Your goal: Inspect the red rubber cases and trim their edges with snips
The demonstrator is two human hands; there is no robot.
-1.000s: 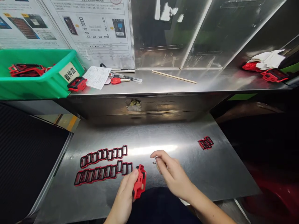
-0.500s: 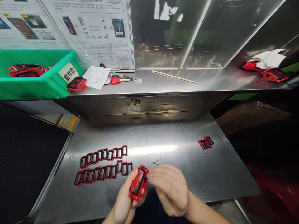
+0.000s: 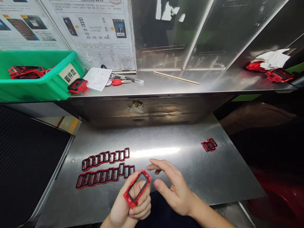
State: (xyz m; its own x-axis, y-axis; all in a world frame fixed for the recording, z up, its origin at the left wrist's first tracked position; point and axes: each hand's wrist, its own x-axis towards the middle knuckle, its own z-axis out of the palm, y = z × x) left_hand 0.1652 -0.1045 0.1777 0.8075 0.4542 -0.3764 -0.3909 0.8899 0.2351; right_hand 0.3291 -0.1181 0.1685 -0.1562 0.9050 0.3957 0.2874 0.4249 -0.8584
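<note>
Red frame (image 3: 128, 199) sits gripped in the left hand (image 3: 122, 205) at the worktop's (image 3: 187, 139) near side, long axis slanting away rightward, far end near the empty, loosely spread right hand (image 3: 177, 190)

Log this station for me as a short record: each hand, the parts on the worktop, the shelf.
Left hand: grips a red-and-black frame, tilted
Right hand: open beside that frame, nothing visible in it
Worktop, left: upper row and lower row of similar frames
Worktop, right: small cluster of frames
Shelf, left: green bin with red parts inside; paper slip; red key
Shelf, middle: thin wooden stick
</note>
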